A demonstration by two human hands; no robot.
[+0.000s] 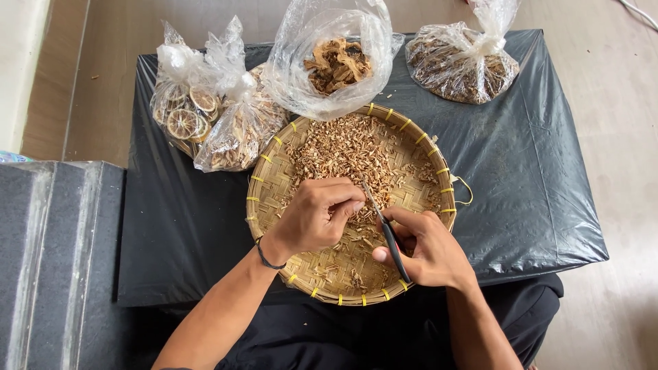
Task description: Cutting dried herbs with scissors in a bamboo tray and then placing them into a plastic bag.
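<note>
A round woven bamboo tray [271,179] with yellow ties along its rim lies on a black plastic sheet [521,171]. A pile of small brown cut pieces [346,152] fills its far half. My right hand [428,248] grips black-handled scissors [387,229], blades pointing up-left over the tray. My left hand [317,216], fingers curled, pinches something small right at the blade tips; the piece itself is hidden. A dark band circles my left wrist.
Beyond the tray stand clear plastic bags: an open one with brown dried chunks [336,65], a knotted one with dried citrus slices [186,113], another beside it [236,133], and a knotted one at the far right [462,65]. Grey steps [58,260] rise on the left.
</note>
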